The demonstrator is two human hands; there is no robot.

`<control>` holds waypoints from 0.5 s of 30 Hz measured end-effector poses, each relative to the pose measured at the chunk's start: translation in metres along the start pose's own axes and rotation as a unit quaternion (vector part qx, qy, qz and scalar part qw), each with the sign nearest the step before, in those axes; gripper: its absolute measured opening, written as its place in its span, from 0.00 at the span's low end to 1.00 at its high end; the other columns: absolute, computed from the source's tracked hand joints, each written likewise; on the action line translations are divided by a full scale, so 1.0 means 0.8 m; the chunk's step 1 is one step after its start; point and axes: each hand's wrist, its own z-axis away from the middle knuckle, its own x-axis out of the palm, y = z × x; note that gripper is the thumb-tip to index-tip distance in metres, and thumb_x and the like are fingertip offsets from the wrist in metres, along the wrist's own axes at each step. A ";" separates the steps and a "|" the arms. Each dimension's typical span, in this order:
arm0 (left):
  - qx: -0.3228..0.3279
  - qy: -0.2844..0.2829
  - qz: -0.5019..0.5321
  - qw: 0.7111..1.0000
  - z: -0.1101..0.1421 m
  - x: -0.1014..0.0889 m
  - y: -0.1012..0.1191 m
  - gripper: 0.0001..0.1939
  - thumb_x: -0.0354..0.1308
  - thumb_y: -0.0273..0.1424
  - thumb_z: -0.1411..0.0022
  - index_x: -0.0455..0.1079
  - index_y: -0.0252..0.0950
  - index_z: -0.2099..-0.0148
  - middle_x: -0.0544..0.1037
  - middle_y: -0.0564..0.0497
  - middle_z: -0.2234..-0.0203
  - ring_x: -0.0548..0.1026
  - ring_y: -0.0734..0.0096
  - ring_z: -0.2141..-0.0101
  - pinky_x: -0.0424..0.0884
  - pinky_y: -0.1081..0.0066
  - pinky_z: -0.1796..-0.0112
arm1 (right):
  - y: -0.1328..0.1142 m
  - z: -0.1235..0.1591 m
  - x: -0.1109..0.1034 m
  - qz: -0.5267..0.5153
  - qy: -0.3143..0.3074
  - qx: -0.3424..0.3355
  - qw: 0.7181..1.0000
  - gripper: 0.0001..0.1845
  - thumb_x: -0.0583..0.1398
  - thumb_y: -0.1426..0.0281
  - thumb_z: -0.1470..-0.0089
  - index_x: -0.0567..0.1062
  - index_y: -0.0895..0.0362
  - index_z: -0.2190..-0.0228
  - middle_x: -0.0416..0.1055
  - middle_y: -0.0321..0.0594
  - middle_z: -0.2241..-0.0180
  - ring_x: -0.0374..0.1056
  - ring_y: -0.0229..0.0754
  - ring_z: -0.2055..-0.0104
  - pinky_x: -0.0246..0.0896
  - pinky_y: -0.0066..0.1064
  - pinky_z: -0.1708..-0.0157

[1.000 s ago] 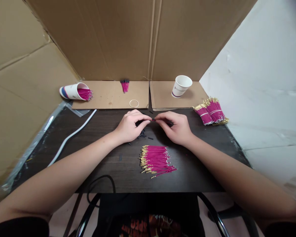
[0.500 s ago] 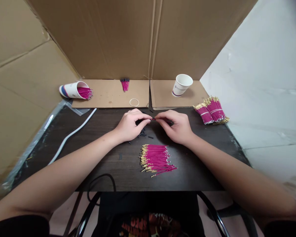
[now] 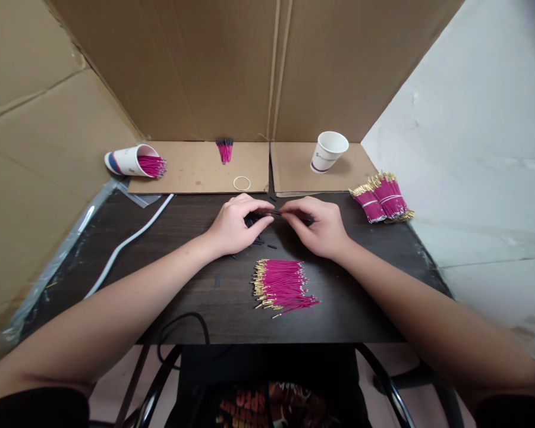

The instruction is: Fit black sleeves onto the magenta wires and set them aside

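My left hand and my right hand meet fingertip to fingertip over the dark table. Pinched in my right hand is a short pink wire. A dark end, seemingly a black sleeve, is between my left thumb and forefinger; the fingers hide most of it. Small black sleeves lie under and beside my left hand. Nearer my body, a loose pile of pink wires lies with gold tips to the left and silvery ends to the right.
Two banded bundles of pink wires lie at the right. A paper cup stands on cardboard; another cup lies tipped with wires inside. Black-tipped wires and a rubber band are at the back. A white cable crosses the left.
My hands stay almost in place. The left thumb and forefinger part slightly around the wire's dark end. The whole view shifts a little; the wire pile is unchanged.
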 end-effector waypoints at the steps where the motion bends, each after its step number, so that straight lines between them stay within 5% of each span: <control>1: -0.008 0.004 -0.005 1.000 0.000 -0.001 0.001 0.12 0.68 0.30 0.28 0.82 0.39 0.44 0.88 0.47 0.54 0.83 0.57 0.52 0.79 0.54 0.44 | 0.001 0.000 -0.001 0.004 0.000 0.002 1.000 0.07 0.65 0.71 0.29 0.85 0.52 0.56 0.87 0.40 0.59 0.81 0.46 0.61 0.78 0.39 0.57; 6: -0.043 0.015 -0.049 0.998 -0.003 -0.003 0.003 0.15 0.66 0.23 0.35 0.78 0.38 0.47 0.86 0.46 0.52 0.80 0.54 0.48 0.77 0.52 0.42 | 0.010 -0.001 -0.006 0.025 -0.006 0.008 1.000 0.07 0.65 0.73 0.33 0.85 0.53 0.57 0.85 0.40 0.63 0.80 0.46 0.63 0.77 0.40 0.58; 15: -0.068 -0.003 -0.082 0.994 -0.002 0.002 -0.006 0.07 0.67 0.28 0.32 0.82 0.39 0.52 0.83 0.45 0.49 0.75 0.50 0.43 0.71 0.47 0.35 | 0.015 0.000 -0.008 0.063 -0.055 0.013 0.996 0.09 0.66 0.75 0.39 0.84 0.53 0.58 0.85 0.40 0.63 0.78 0.50 0.60 0.73 0.44 0.55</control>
